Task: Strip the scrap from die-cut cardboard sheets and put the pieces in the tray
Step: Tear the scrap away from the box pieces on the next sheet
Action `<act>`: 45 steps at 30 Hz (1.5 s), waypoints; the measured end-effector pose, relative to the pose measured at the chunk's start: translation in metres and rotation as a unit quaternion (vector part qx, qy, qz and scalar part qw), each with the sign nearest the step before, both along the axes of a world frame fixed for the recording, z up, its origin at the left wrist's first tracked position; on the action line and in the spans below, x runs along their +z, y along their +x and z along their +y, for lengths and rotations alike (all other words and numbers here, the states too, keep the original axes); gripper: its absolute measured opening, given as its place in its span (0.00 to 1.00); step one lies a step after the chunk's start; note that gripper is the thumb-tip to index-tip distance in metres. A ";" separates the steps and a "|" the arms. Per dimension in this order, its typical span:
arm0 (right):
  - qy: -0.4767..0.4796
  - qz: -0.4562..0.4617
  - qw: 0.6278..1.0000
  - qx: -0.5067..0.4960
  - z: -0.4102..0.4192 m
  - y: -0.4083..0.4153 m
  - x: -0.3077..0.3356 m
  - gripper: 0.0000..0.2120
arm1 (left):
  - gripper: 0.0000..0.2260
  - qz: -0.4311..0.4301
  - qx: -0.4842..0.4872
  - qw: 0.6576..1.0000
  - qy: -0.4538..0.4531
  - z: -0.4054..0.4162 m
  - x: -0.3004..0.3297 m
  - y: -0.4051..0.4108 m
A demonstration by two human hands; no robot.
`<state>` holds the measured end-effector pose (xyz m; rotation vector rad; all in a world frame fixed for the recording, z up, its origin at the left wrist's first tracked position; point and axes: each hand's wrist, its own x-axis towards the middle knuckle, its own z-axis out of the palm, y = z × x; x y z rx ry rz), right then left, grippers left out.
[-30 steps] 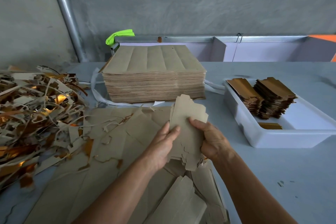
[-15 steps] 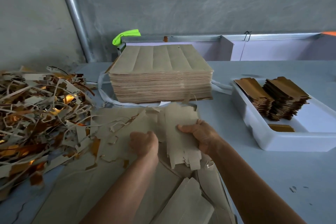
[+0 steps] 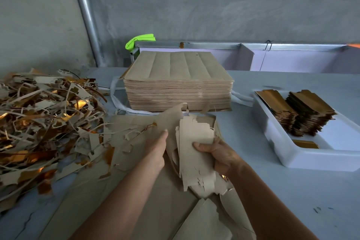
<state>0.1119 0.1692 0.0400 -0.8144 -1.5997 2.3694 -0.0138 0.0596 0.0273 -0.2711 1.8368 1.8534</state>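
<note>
Writing or branding shows nowhere legibly on the cardboard, the tray or the wall. Pale blue-grey table fills the lower view, backed by a rough grey concrete wall with a metal pipe running up it at eleven o'clock; a metal-edged lilac panel and a bright green cloth sit behind the table at twelve o'clock. A thick stack of uncut brown sheets lies at twelve o'clock, its scored lines running away from the viewer. At nine o'clock a tangled scrap pile of grey and gold strips is heaped on the table. The white tray at two to three o'clock holds two stacks of gold-faced pieces, their long axes running from near left to far right, and one loose gold piece flat on its floor. At centre, the right hand grips a bundle of cut pieces, thumb across its face, the bundle's long axis running near to far and its ragged near end pointing toward six o'clock. The left hand pinches the torn scrap sheet just left of the bundle, lifting its edge. More stripped sheets lie flat under both forearms.
</note>
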 end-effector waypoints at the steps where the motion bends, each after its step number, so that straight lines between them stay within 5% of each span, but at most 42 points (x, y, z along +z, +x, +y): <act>1: 0.000 0.010 1.000 0.010 -0.001 0.003 0.002 0.14 | 0.17 -0.014 -0.018 0.999 0.041 0.001 0.005 -0.001; 3: 0.010 0.012 1.000 0.027 0.000 0.009 0.009 0.14 | 0.02 0.006 -0.035 0.994 0.105 0.003 0.016 -0.003; 7: 0.006 0.065 0.998 -0.014 0.024 0.028 0.029 0.14 | 0.07 0.161 -0.052 0.980 0.101 -0.008 0.034 -0.015; 12: 0.005 0.138 0.990 0.004 0.044 0.041 0.057 0.13 | 0.04 0.227 -0.108 0.959 0.129 -0.014 0.049 -0.010; 21: 0.124 0.129 0.984 0.020 0.006 0.019 0.066 0.13 | 0.06 0.200 -0.222 0.945 0.132 -0.009 0.074 0.017; 25: 0.207 0.087 0.973 0.054 0.004 0.020 0.065 0.12 | 0.08 0.173 -0.247 0.933 0.199 -0.011 0.092 0.006; 34: 0.307 0.042 0.940 0.141 -0.006 0.019 0.057 0.10 | 0.06 0.292 -0.362 0.884 -0.042 -0.007 0.110 -0.012; 38: 0.245 0.055 0.966 0.056 -0.003 0.020 0.050 0.08 | 0.05 0.213 -0.196 0.956 0.050 -0.007 0.109 -0.016; 45: -0.033 0.105 0.984 -0.140 0.010 0.022 0.036 0.10 | 0.09 0.264 -0.090 0.959 0.046 -0.017 0.094 -0.027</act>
